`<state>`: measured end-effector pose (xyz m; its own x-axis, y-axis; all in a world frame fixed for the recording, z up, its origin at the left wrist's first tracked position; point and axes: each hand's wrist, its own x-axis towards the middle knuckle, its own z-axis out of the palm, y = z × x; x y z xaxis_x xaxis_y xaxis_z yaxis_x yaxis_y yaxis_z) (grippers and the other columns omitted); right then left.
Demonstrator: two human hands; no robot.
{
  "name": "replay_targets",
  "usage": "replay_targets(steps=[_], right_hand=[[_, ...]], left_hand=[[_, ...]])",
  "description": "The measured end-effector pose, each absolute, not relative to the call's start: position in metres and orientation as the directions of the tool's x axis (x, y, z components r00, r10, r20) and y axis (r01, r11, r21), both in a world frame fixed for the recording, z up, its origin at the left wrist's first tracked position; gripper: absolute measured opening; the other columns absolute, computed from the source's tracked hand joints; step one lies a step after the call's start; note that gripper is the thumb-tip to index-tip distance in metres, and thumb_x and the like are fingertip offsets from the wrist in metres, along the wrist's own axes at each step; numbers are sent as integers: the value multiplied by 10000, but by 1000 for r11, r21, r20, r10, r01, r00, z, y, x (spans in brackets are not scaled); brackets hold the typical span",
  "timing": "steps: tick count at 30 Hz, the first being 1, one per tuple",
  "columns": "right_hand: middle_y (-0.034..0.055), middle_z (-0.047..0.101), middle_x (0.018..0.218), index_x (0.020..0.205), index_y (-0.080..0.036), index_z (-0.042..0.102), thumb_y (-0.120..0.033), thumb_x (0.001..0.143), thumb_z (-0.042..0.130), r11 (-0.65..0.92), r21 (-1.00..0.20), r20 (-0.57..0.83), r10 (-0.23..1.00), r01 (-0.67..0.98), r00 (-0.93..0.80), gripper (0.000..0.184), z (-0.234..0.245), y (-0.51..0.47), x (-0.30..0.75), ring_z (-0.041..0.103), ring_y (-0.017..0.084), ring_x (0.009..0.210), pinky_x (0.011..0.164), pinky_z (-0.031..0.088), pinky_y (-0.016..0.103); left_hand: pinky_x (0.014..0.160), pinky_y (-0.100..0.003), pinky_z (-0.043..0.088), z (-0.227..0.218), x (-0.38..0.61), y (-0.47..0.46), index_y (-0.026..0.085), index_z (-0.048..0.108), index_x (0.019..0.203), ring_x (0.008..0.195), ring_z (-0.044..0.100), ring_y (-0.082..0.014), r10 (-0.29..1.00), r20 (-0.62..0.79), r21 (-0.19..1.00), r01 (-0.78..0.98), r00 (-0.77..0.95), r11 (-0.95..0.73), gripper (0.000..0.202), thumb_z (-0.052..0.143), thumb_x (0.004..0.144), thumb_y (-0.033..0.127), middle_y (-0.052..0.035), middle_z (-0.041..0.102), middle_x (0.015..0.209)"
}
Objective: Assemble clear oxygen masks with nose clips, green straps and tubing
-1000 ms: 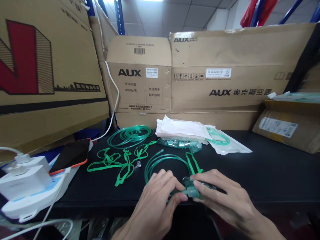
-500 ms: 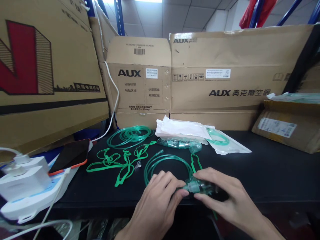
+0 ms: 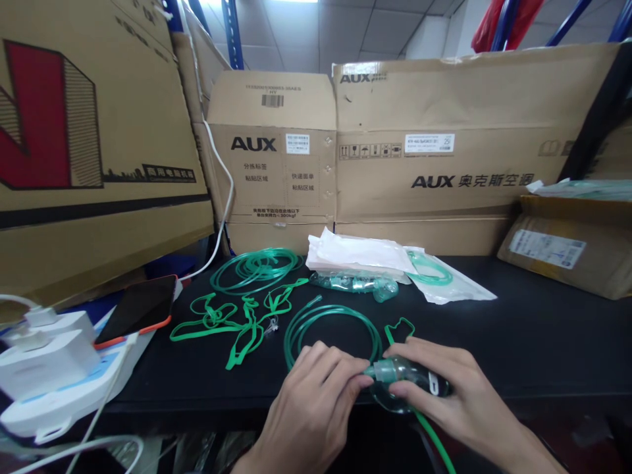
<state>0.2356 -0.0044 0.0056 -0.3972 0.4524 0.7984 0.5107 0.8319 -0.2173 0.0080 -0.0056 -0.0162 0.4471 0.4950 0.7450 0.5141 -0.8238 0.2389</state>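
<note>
On a black table (image 3: 523, 342), near its front edge, a clear, green-tinted mask (image 3: 417, 372) is held. Should the grip be loosened, the mask could be dropped over that edge, which is close by. A green tube (image 3: 340, 309) is laid in a loop on the table, beyond the left hand (image 3: 316, 395); if the mask were pulled away sharply, the loop could be dragged along, or a kink might be put in it near the fingers. The mask's green strap (image 3: 434, 441) is draped downward past the table edge, where it could be snagged if the mask were turned. The smallest weak spot is judged to be the pale connector (image 3: 388, 370): if it were pushed at a slant, its joint with the tube might be made loose. How firmly it is seated cannot be told.

The mask is placed to the right of the left hand. It is gripped between the thumb and fingers of the right hand (image 3: 451, 378), and is partly covered by them. The connector is pointed at the left hand, by whose thumb and forefinger what appears to be the tube's end is pinched, just beside the connector.
</note>
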Motion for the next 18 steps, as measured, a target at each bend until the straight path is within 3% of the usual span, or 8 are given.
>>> replay_targets(steps=[8, 13, 18], right_hand=[[71, 796, 903, 1098, -178, 695, -418, 1005, 637, 827, -254, 765, 489, 501, -419, 264, 2, -3, 235, 763, 197, 758, 630, 615, 238], [65, 772, 923, 1209, -168, 656, -384, 1013, 635, 854, -155, 787, 411, 497, -460, 293, -4, -1, 237, 732, 175, 762, 778, 625, 272], [74, 751, 987, 1275, -176, 614, -350, 1022, 625, 859, -113, 752, 403, 500, -522, 308, 2, -2, 241, 716, 190, 846, 817, 618, 308]], left_hand=[[729, -356, 408, -15, 10, -7, 179, 611, 1031, 762, 532, -208, 466, 771, 219, 508, 433, -833, 228, 496, 978, -11, -36, 710, 896], [731, -356, 418, -15, 10, -7, 184, 628, 1006, 756, 537, -206, 491, 767, 256, 504, 414, -825, 233, 495, 971, -4, -34, 712, 874], [732, -345, 457, -9, 9, -8, 194, 652, 1003, 783, 568, -207, 543, 725, 318, 493, 424, -810, 195, 516, 1001, 55, -24, 724, 896]])
